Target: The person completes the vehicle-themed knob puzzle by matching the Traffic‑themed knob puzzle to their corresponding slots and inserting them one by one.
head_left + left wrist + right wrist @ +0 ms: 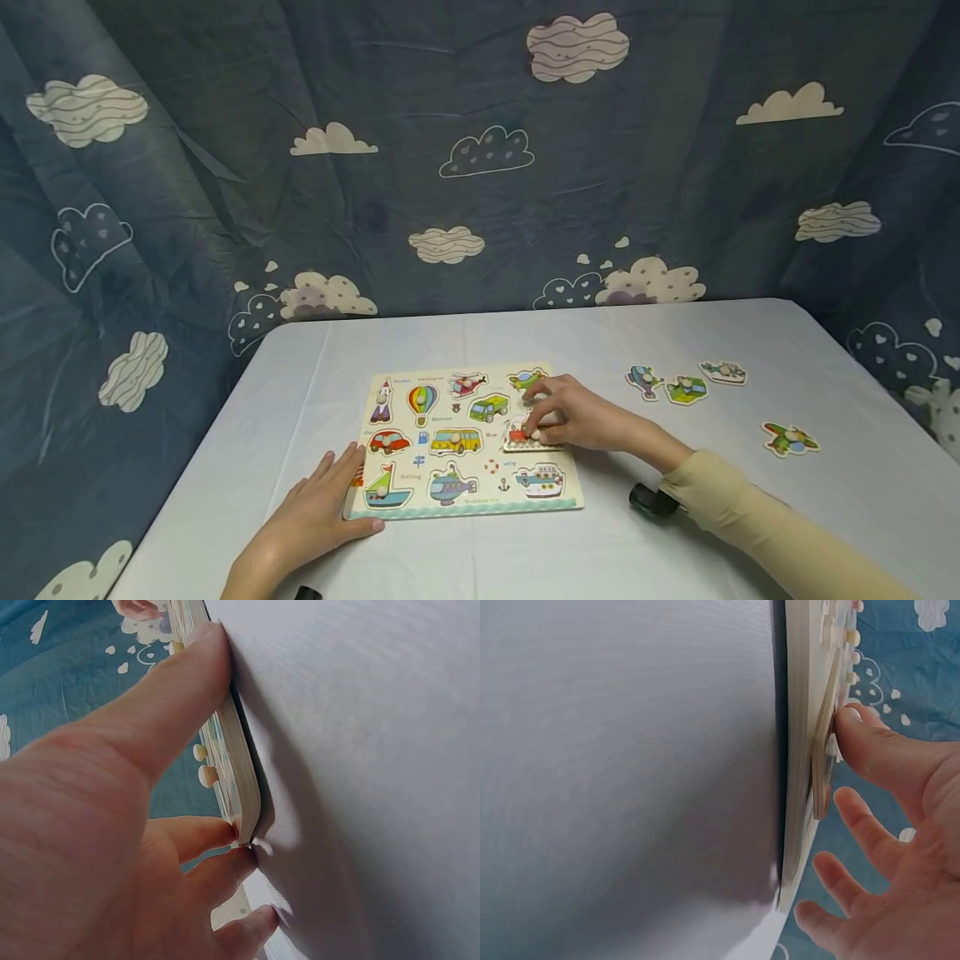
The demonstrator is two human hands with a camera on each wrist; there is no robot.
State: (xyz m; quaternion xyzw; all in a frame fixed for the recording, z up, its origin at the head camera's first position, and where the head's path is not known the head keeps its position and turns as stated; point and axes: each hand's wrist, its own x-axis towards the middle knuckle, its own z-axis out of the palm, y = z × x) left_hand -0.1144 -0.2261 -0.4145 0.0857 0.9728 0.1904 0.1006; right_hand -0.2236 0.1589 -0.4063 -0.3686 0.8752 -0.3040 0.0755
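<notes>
A wooden peg puzzle board [491, 506] with vehicle pictures lies on the white table. My right hand [581, 417] pinches the knob of the red train puzzle piece [517, 435] over the board's right side. In the right wrist view, that train piece [821, 772] leans slightly off the board face, with one end raised; thumb and forefinger meet at its knob, the other fingers spread away. At the lower left corner of the board, my left hand [311, 512] steadies it, thumb along the front edge and fingers at the left side. The left wrist view shows this thumb [187, 671] against the edge.
Right of the board lie loose pieces: a blue one [643, 382], a green one [686, 390], a grey-green one [723, 372] and a plane [791, 439]. Several pieces, such as the yellow bus [455, 441], sit on the board. A cloud-patterned curtain [390, 200] hangs behind.
</notes>
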